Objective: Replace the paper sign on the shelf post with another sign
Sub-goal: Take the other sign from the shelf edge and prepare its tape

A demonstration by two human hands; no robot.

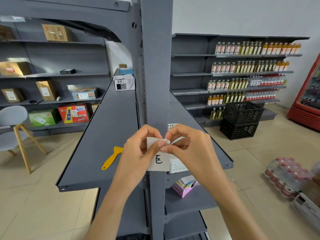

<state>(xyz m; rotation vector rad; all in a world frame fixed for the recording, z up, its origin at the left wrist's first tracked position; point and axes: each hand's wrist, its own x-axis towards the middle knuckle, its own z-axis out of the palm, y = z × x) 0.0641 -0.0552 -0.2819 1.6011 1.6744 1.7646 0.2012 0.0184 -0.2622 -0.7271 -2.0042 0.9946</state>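
Note:
A tall grey shelf post (156, 75) rises in the middle of the view. In front of its lower part hangs a small white paper sign (159, 161) with a black handwritten character. My left hand (138, 153) pinches the sign's upper edge from the left. My right hand (188, 148) pinches the same top corner from the right, thumb and forefinger tips meeting those of the left hand. The upper half of the sign is hidden by my fingers. I cannot tell whether the sign touches the post.
A yellow plastic scraper (111, 158) lies on the grey shelf board (103, 135) left of the post. A white basket (178, 165) sits behind my right hand, a pink box (184, 187) on the lower shelf. Black crates (240, 120) and bottle packs (285, 175) stand on the floor at right.

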